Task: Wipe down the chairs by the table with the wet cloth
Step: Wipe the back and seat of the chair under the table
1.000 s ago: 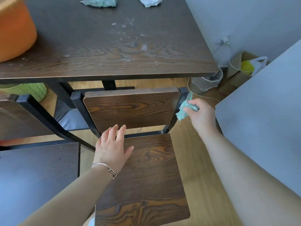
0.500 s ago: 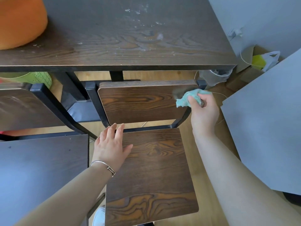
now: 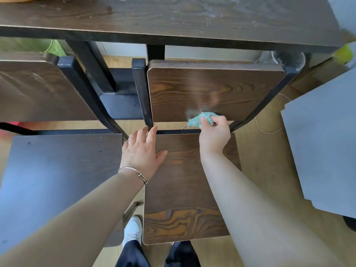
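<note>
Both forearms (image 3: 250,199) are bare along all their visible length. The left hand (image 3: 141,153) has a thin silver bangle (image 3: 133,173) at the wrist. It is a plain, narrow band, and a small squared bar or clasp sits on its outer side. The right hand (image 3: 213,137) and its wrist are bare skin. Lower down is one white shoe (image 3: 133,230) with a rounded toe. At the bottom edge are two legs of dark navy trousers (image 3: 133,255), their fabric smooth with a faint sheen.
</note>
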`<state>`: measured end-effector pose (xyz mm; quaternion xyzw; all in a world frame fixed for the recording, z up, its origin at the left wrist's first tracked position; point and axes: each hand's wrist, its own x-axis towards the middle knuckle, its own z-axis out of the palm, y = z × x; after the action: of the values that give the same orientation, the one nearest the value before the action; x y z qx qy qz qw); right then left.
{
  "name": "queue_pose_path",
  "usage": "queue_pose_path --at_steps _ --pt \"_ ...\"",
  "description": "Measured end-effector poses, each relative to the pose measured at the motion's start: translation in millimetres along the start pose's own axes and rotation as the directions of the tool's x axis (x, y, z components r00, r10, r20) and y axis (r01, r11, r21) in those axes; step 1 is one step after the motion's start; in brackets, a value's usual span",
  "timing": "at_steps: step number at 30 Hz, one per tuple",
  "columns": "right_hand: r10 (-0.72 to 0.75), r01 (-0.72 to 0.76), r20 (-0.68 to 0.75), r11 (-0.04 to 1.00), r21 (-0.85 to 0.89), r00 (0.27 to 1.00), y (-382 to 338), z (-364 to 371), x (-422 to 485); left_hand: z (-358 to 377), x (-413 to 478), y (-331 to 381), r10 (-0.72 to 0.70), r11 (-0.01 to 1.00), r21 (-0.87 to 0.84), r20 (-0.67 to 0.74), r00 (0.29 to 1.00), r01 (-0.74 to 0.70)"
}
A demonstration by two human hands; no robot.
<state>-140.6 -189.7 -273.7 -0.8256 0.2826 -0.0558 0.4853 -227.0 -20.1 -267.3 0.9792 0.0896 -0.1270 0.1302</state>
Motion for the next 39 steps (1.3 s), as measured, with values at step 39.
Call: queue_pose_path --at_steps 39 --pt "0.021 -0.019 0.090 1.000 -0.025 0.996 56.5 164.5 -87.7 35.9 -10.3 -131.7 -0.125 0.991 -0.038 0.047 0.991 0.126"
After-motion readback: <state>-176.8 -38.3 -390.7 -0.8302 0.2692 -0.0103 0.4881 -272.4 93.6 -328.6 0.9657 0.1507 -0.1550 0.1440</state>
